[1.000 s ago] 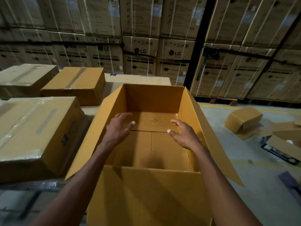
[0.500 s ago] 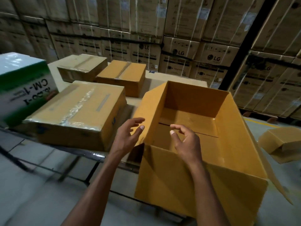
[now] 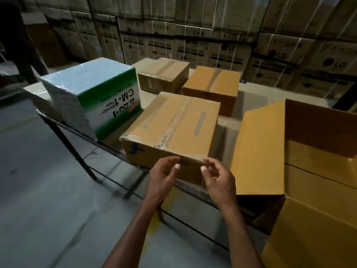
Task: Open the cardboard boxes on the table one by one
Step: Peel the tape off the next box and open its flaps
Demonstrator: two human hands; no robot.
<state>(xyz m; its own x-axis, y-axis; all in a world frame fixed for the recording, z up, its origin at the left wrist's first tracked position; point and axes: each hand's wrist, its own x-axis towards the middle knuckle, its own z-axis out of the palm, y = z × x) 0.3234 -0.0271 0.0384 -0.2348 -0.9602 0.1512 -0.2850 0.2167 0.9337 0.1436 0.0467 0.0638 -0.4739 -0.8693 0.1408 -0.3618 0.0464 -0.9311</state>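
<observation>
A single head-worn, wide-angle view looks forward and steeply down from above the near edge of a table (image 3: pixel 257 97). The wearer's forearms rise from the bottom edge, and the left hand (image 3: pixel 164 175) and right hand (image 3: pixel 218 176) sit close, just below centre. A taped cardboard box (image 3: pixel 173 122) lies nearest, directly ahead. An open cardboard box (image 3: pixel 301 171) is cut off by the right edge. The concrete floor (image 3: pixel 38 190) fills the lower left. Stacked cartons (image 3: pixel 270 60) form the far background, bowed by the lens.

taped box (image 3: pixel 171 124): tan, clear tape | tape carton (image 3: pixel 92 93): green-white | open box (image 3: pixel 301 171): yellow-brown
</observation>
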